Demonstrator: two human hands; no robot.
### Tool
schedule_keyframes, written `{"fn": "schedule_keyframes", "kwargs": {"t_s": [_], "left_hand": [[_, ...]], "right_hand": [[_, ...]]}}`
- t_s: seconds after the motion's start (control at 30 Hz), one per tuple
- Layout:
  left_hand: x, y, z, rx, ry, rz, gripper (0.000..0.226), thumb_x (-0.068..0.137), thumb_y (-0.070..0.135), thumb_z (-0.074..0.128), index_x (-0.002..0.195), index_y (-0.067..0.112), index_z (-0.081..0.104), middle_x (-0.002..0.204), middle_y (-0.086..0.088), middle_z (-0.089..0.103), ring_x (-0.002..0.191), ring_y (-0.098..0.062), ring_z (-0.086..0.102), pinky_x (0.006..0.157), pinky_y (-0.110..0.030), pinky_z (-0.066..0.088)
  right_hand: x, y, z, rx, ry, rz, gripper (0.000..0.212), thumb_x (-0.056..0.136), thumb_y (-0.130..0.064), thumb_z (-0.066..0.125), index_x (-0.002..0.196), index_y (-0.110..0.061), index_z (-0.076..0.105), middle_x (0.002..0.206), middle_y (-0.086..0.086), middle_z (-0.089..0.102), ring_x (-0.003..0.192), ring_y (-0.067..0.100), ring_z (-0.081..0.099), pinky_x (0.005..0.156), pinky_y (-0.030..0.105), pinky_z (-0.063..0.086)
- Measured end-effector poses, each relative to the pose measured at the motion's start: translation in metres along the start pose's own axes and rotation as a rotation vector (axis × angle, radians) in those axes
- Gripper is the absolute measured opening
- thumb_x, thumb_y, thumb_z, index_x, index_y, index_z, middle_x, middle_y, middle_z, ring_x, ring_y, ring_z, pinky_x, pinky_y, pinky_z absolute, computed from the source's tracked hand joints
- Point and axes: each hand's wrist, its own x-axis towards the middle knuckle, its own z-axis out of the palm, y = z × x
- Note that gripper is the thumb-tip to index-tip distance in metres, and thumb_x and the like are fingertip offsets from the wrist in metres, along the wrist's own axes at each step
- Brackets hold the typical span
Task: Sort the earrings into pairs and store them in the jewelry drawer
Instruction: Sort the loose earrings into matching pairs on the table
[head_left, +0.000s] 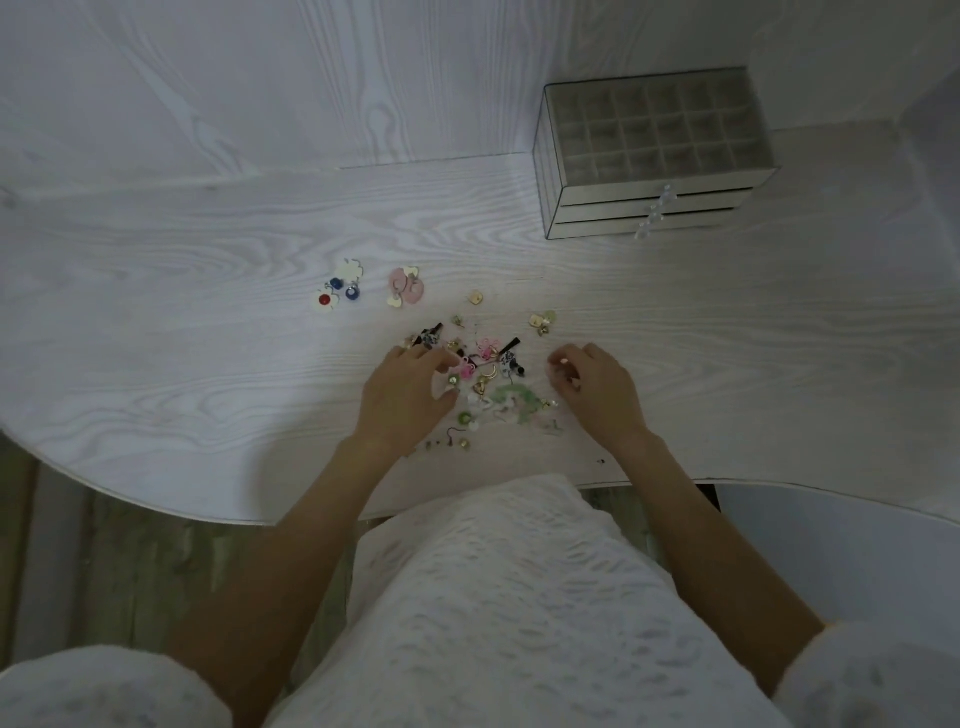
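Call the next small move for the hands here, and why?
Probably: left hand lifts one earring from the mixed pile and sets it out beside the pink pair. Only a few groups lie apart; most earrings are unsorted between the hands, and the jewelry box drawers look closed. Right hand seems curled on something small.

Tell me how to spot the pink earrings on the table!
Start at the clear jewelry box at the table's back right, then look left. Two small groups lie beyond the messy earring pile. The pink earrings are the right group; the left one has red and blue dots.
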Motion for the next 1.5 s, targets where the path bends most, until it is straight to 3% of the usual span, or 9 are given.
{"fn": "schedule_keyframes", "kwargs": {"t_s": [0.13,0.27,0.4,0.6,0.8,1.0,1.2,1.33,1.5], "left_hand": [[-0.014,0.005,0.007,0.004,0.049,-0.039,0.027,0.081,0.022,0.067,0.107,0.019,0.062,0.103,0.003,0.063,0.096,-0.019,0.05,0.069,-0.024,0.038],[-0.028,-0.015,0.015,-0.009,0.142,-0.147,0.027,0.08,0.022,0.068,0.106,0.016,0.063,0.1,-0.001,0.064,0.091,-0.021,0.054,0.068,-0.033,0.049],[-0.033,-0.03,0.019,-0.067,0.149,-0.241,0.028,0.081,0.022,0.067,0.108,0.016,0.062,0.103,-0.001,0.063,0.091,-0.023,0.055,0.069,-0.031,0.044],[-0.01,-0.02,0.018,-0.086,0.224,-0.147,0.032,0.081,0.023,0.069,0.111,0.017,0.062,0.105,-0.006,0.059,0.094,-0.022,0.052,0.065,-0.027,0.043],[0.025,-0.024,0.009,-0.066,0.114,-0.135,0.034,0.078,0.017,0.07,0.11,0.008,0.061,0.1,-0.013,0.06,0.087,-0.025,0.059,0.072,-0.034,0.049],[0.011,-0.027,0.001,-0.244,0.138,-0.173,0.027,0.081,0.021,0.07,0.105,0.013,0.062,0.084,0.003,0.067,0.072,-0.009,0.06,0.07,-0.023,0.048],[0.003,-0.023,0.0,-0.462,0.105,-0.178,0.017,0.087,0.013,0.063,0.103,0.012,0.066,0.096,0.0,0.062,0.076,-0.009,0.062,0.071,-0.009,0.048],[0.003,-0.025,0.002,-0.488,0.037,-0.209,0.015,0.09,0.011,0.057,0.099,0.012,0.069,0.099,-0.003,0.06,0.075,-0.01,0.062,0.07,-0.011,0.049],[0.008,-0.017,-0.005,-0.513,0.048,-0.232,0.015,0.094,0.012,0.049,0.097,0.011,0.064,0.093,0.0,0.064,0.08,-0.01,0.06,0.076,-0.025,0.052]], "right_hand": [[-0.001,-0.01,0.005,0.027,0.024,-0.032,0.017,0.094,-0.015,0.049,0.105,-0.01,0.06,0.092,0.011,0.061,0.078,0.024,0.058,0.065,0.031,0.042],[0.002,-0.015,0.012,0.025,0.011,-0.067,0.012,0.092,-0.008,0.049,0.091,-0.006,0.061,0.086,0.012,0.06,0.071,0.026,0.056,0.06,0.029,0.036],[0.005,-0.016,0.016,0.092,0.001,-0.019,0.014,0.092,-0.01,0.05,0.087,-0.007,0.063,0.086,0.01,0.062,0.076,0.022,0.056,0.066,0.033,0.043],[0.006,-0.016,0.007,0.08,0.011,0.001,0.017,0.092,-0.023,0.054,0.101,-0.011,0.061,0.094,0.002,0.059,0.079,0.015,0.054,0.068,0.026,0.041],[0.012,-0.024,0.012,-0.023,-0.072,-0.068,0.018,0.088,-0.018,0.057,0.105,-0.014,0.06,0.1,0.008,0.056,0.084,0.023,0.057,0.064,0.031,0.047],[0.014,-0.029,0.015,-0.017,-0.048,-0.093,0.016,0.089,-0.007,0.051,0.103,-0.007,0.058,0.099,0.012,0.056,0.08,0.023,0.053,0.063,0.028,0.04],[0.019,-0.026,0.012,0.002,-0.019,-0.073,0.01,0.092,-0.014,0.051,0.096,-0.009,0.058,0.097,0.007,0.056,0.077,0.017,0.053,0.065,0.03,0.046],[0.021,-0.024,0.009,-0.004,-0.023,-0.082,0.007,0.093,-0.016,0.05,0.095,-0.013,0.056,0.093,0.003,0.058,0.077,0.017,0.054,0.065,0.029,0.044],[0.025,-0.031,0.005,0.037,0.043,-0.092,0.009,0.096,-0.018,0.044,0.095,-0.011,0.051,0.08,0.002,0.058,0.066,0.017,0.051,0.057,0.032,0.042]]}}
